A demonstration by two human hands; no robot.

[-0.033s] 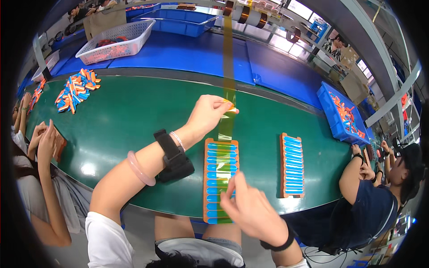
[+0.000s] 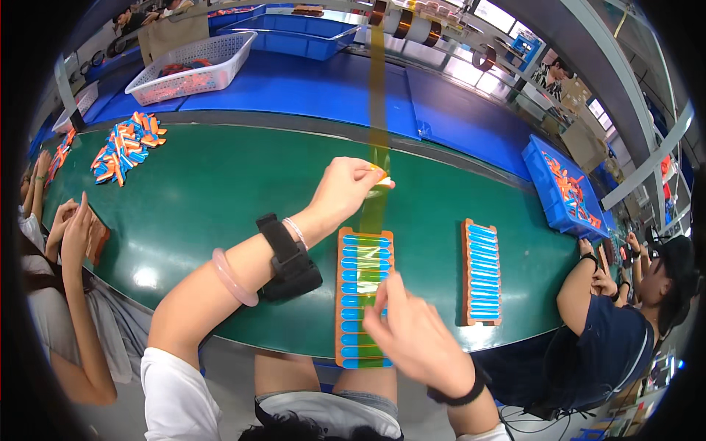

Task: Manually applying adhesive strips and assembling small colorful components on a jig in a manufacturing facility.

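Note:
My left hand (image 2: pixel 344 186) is closed in a pinch on a strip of clear amber tape (image 2: pixel 376 88) above the green table. The tape comes from a roll at the far side, passes the hand and lies along an orange-brown tray (image 2: pixel 343 294) in front of me. Blue strips (image 2: pixel 350 311) sit crosswise in rows in that tray, with the tape over them. A small pale, yellow-edged piece shows at my left fingertips; its kind is unclear. My right hand (image 2: pixel 423 342) is over the tray's right side, fingers curled, fingertips at the tape, with nothing visible in them.
A second tray of blue strips (image 2: pixel 482 275) lies to the right. Blue and orange strips form a pile (image 2: pixel 126 149) at the left. A blue bin (image 2: pixel 557 187) stands at the right, a white basket (image 2: pixel 193 67) at the back left. Co-workers sit on both sides.
My right hand has slid slightly away from me along the tape. My left hand keeps its pinch almost in place, and the tape's shiny creases have shifted.

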